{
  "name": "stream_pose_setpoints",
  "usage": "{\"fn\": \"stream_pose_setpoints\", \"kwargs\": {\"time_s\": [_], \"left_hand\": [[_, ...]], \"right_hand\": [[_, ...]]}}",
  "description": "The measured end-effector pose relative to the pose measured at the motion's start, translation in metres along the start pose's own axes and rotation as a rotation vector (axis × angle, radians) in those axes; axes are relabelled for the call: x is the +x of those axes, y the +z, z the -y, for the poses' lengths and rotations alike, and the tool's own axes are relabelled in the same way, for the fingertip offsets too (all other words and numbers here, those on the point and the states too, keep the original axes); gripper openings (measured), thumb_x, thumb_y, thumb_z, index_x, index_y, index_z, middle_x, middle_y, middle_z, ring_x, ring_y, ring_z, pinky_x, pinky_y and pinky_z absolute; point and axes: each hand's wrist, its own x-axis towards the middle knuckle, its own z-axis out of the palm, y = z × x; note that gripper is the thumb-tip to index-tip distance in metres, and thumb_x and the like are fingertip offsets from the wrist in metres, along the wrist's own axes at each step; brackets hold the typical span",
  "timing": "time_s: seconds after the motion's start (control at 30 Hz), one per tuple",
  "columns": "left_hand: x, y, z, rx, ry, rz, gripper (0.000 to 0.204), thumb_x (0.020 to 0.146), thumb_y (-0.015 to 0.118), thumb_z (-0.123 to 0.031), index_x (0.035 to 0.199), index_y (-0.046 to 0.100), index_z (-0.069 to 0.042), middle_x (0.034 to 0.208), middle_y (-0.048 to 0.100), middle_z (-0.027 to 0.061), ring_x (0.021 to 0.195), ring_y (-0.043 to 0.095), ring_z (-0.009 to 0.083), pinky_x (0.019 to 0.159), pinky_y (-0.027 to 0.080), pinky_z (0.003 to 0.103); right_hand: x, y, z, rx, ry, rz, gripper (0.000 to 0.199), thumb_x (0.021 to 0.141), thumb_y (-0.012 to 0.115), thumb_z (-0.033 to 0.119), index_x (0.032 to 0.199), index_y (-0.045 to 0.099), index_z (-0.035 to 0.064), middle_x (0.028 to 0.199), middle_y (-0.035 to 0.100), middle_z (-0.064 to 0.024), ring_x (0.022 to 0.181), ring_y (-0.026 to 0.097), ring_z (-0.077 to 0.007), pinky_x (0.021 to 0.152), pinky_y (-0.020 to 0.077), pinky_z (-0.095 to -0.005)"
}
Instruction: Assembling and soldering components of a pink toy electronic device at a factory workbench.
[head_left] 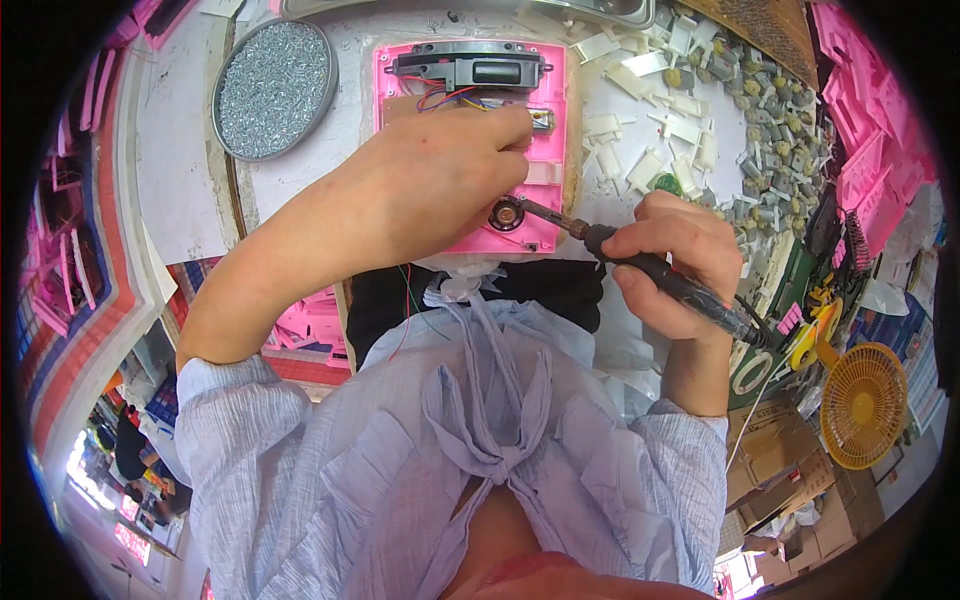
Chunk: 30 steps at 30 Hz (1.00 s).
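Here we see a pink plastic housing (470,150) lying open at twelve o'clock on the bench. Our left hand (440,180) rests across it, fingers together near its wires. Our right hand (675,255), at three o'clock, clamps a soldering iron (640,265), tip beside a round speaker (506,213). A screw tray (274,88) sits at ten o'clock, a yellow fan (863,405) at four.

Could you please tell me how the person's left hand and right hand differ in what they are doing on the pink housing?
The left hand lies flat across the pink housing, fingertips near the wires, holding no tool; the right hand is closed in a grip on a black soldering iron. The left hand covers the housing's middle; the right hand stays off its right edge, only the iron's tip reaching the small round speaker. Both are bare.
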Motion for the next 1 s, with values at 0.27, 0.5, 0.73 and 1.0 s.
{"fn": "stream_pose_setpoints", "kwargs": {"time_s": [0.27,0.5,0.73,1.0], "left_hand": [[0.0,-0.002,-0.001,0.017,0.003,0.029,0.02,0.078,0.075,-0.006,0.093,0.062,-0.002,0.108,0.06,0.0113,0.099,0.064,0.0338,0.081,0.052,0.044],[-0.001,-0.001,0.001,0.019,0.033,-0.004,0.02,0.079,0.075,-0.007,0.094,0.062,-0.003,0.108,0.06,0.0115,0.098,0.064,0.034,0.082,0.053,0.043],[-0.002,-0.002,0.0,0.029,0.003,0.031,0.018,0.079,0.074,-0.006,0.092,0.062,-0.002,0.107,0.06,0.0112,0.097,0.064,0.034,0.08,0.053,0.043],[-0.007,-0.001,0.009,-0.172,0.059,-0.119,0.019,0.078,0.078,-0.002,0.093,0.067,-0.005,0.096,0.064,0.01,0.085,0.065,0.0308,0.074,0.053,0.041]], "right_hand": [[0.001,0.002,0.002,-0.024,0.012,-0.004,0.024,0.069,0.077,0.0,0.092,0.074,0.005,0.075,0.07,-0.007,0.057,0.058,-0.0223,0.054,0.0437,-0.0338],[0.0,0.001,0.007,-0.029,0.08,-0.008,0.022,0.07,0.078,0.003,0.092,0.075,0.0046,0.07,0.067,-0.0069,0.055,0.056,-0.0203,0.052,0.0422,-0.0326],[-0.008,-0.009,0.013,-0.022,0.01,-0.074,0.022,0.069,0.079,0.004,0.091,0.074,0.002,0.066,0.062,-0.0069,0.053,0.055,-0.0203,0.05,0.0386,-0.0322],[-0.02,-0.019,0.011,-0.01,-0.029,-0.17,0.023,0.073,0.08,0.008,0.092,0.073,-0.0017,0.067,0.063,-0.008,0.055,0.056,-0.0193,0.051,0.0388,-0.0311]]}}
